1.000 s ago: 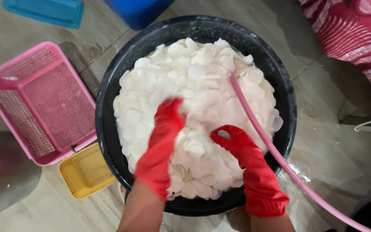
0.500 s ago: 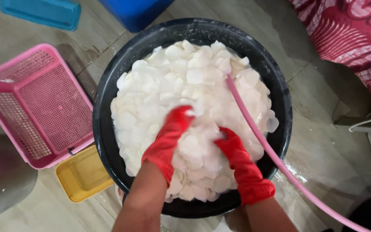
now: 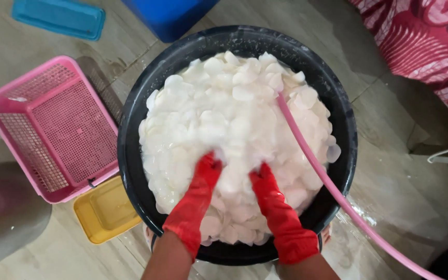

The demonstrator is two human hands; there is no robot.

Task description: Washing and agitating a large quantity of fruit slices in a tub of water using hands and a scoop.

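Note:
A big black round tub (image 3: 130, 129) stands on the floor, filled with many thin white slices (image 3: 224, 109) in water. Both my hands wear red rubber gloves. My left hand (image 3: 203, 179) is pushed down into the slices near the tub's front, fingers buried out of sight. My right hand (image 3: 263, 184) is sunk in beside it, fingers also hidden under the slices. A pink hose (image 3: 312, 161) runs from the lower right over the rim and ends in the slices at the right of the middle.
A pink mesh basket (image 3: 53, 129) lies left of the tub, a small yellow tray (image 3: 105, 210) below it. A turquoise lid (image 3: 60, 18) and a blue container (image 3: 169, 15) sit at the top. Red patterned cloth (image 3: 426, 41) fills the top right. The floor is wet.
Both gloved hands have gone from lying on top of the slices to plunging deeper into them, so the fingers are now covered. The view has shifted slightly.

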